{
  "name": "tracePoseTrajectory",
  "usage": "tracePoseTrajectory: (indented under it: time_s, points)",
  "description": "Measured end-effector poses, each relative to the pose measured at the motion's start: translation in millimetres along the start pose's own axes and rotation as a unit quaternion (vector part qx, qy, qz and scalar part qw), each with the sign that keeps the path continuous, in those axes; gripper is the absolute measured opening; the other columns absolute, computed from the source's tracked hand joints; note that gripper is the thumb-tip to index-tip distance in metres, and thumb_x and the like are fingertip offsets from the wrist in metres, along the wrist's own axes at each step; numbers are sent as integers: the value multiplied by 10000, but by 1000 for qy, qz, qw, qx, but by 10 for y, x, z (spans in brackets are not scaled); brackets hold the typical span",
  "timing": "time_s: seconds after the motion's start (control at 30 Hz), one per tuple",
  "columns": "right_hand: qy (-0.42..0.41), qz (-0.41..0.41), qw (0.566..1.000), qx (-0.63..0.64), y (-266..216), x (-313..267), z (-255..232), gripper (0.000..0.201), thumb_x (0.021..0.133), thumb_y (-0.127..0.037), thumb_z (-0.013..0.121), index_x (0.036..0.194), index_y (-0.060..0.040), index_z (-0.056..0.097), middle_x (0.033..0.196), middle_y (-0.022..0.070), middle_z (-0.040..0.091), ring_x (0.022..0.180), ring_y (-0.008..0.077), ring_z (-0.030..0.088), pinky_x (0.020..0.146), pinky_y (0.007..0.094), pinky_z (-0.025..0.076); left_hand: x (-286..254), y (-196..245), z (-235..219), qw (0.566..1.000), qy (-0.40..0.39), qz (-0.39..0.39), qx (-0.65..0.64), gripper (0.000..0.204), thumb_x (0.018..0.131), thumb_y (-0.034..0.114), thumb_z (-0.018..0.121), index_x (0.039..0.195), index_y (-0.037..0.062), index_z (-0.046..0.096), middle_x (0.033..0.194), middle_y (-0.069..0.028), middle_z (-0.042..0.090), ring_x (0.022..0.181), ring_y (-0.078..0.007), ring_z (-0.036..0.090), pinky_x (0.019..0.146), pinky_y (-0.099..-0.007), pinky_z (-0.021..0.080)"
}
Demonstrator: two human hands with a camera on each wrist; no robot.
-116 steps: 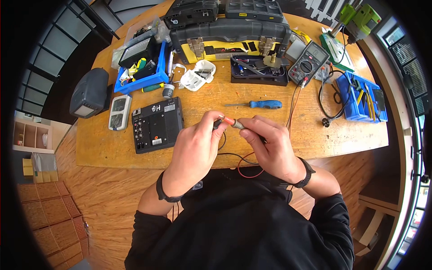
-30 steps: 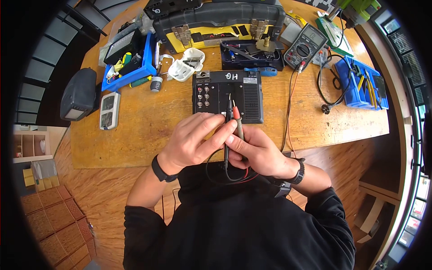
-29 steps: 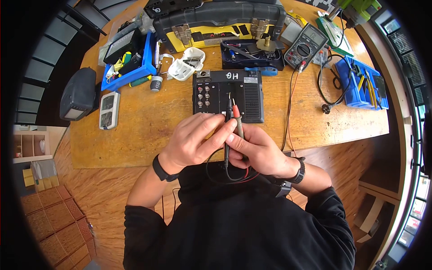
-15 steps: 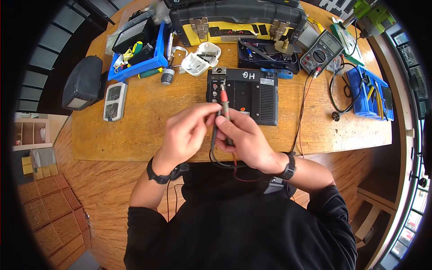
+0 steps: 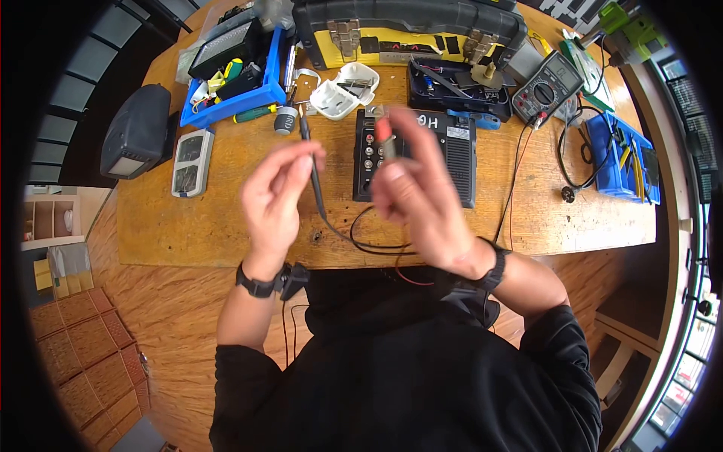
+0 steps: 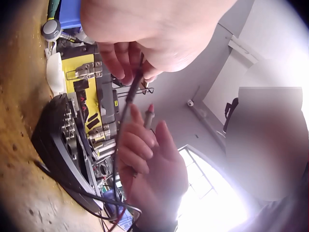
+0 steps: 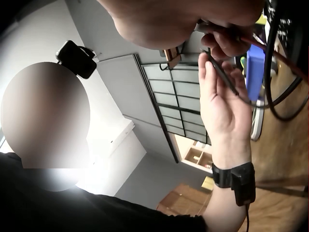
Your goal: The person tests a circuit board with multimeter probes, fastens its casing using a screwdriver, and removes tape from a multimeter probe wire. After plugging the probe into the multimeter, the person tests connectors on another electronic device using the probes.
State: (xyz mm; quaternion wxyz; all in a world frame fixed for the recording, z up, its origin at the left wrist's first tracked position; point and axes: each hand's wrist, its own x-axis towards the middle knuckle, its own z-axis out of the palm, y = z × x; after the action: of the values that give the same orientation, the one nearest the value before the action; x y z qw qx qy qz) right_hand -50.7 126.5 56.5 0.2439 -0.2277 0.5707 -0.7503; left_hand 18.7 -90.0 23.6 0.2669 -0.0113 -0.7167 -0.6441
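Note:
My left hand (image 5: 271, 200) pinches a black multimeter probe (image 5: 305, 129) between thumb and fingertips, its tip pointing up and away. To its right, my right hand (image 5: 428, 200) is blurred and grips the red-collared multimeter probe (image 5: 385, 129), with the forefinger raised beside it. Beyond and beneath the right hand lies a black electronic device (image 5: 459, 166) marked HQ, partly covered by that hand. Round sockets line the device's left side. Seen from the left wrist, the black probe (image 6: 133, 87) slants down from the fingers, and the right hand (image 6: 149, 159) is further off.
A digital multimeter (image 5: 547, 87) stands at the back right, leads running toward me. A blue screwdriver (image 5: 486, 120) lies behind the device. Around them are a toolbox (image 5: 410, 34), a white case (image 5: 331, 102), two blue bins (image 5: 267, 98) and a grey-white box (image 5: 192, 162).
The device has shifted from the left to the centre, and the screwdriver now lies behind it. The probes, lately together between both hands, are apart: black has gone left, red stays right.

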Motion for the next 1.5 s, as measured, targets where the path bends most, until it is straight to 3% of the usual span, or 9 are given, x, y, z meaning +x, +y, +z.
tracePoseTrajectory:
  time_s: [0.1,0.27,0.37,0.5,0.6,0.67,0.77,0.9,1.5]
  points:
    - [-3,-97,995,-26,-104,82,-405,521,1125,-17,374,1644,-46,415,881,51,631,752,96,565,668,236,464,324,-93,-36,998,-48,-26,-39,282,985,-111,679,1251,-32,729,1166,-110,732,1016,-165,690,917,-292,541]
    - [-83,-229,960,-139,-335,172,-869,534,965,139,389,1445,63,610,1181,163,754,1005,217,724,877,319,588,826,-248,-38,947,-114,217,209,293,890,-53,807,1170,30,784,1099,-73,777,950,-157,722,827,-286,564]
    - [-98,-348,825,-434,-429,259,-939,587,826,214,532,1373,27,630,1193,199,752,1073,307,757,884,388,610,909,-316,59,962,-71,196,179,244,899,20,854,1135,52,806,1036,-61,790,889,-156,719,788,-290,562]
    - [-39,-254,851,-457,-323,337,-1061,486,904,139,642,1368,-3,668,1088,166,714,939,305,736,800,388,587,885,-416,120,984,-72,135,96,179,976,93,813,1139,21,805,1085,-77,774,920,-181,715,810,-298,555]
    - [2,-302,822,-483,-275,534,-884,391,953,79,680,1335,-4,705,982,150,701,827,300,690,757,373,575,889,-599,174,984,-85,153,32,179,1005,92,782,1142,-23,793,1151,-94,757,970,-182,707,838,-301,558]
    - [16,-319,824,-468,-134,678,-842,320,998,26,687,1316,2,721,923,154,691,783,284,659,725,362,562,843,-666,175,996,-68,61,-7,196,1022,92,768,1169,-37,779,1155,-89,757,975,-155,706,850,-287,563]
    - [38,-124,946,-297,50,780,-772,203,1070,-17,639,1256,37,701,956,138,750,768,161,701,725,311,586,735,-739,164,996,-74,-16,-56,230,1048,86,741,1232,-52,732,1107,-85,772,952,-131,724,864,-270,587]
    - [38,-47,990,-124,277,861,-824,142,1112,-80,617,1192,37,627,967,93,771,852,104,721,645,217,517,639,-755,163,996,-67,-52,-37,204,1070,88,713,1222,-47,702,1040,-97,783,922,-142,753,825,-277,612]
    - [85,-75,940,-322,196,829,-815,123,977,-57,776,1048,27,720,932,107,821,837,112,781,737,272,607,644,-810,198,995,-70,-54,45,199,1108,96,645,1252,-39,669,1088,-120,769,986,-168,747,887,-300,605]
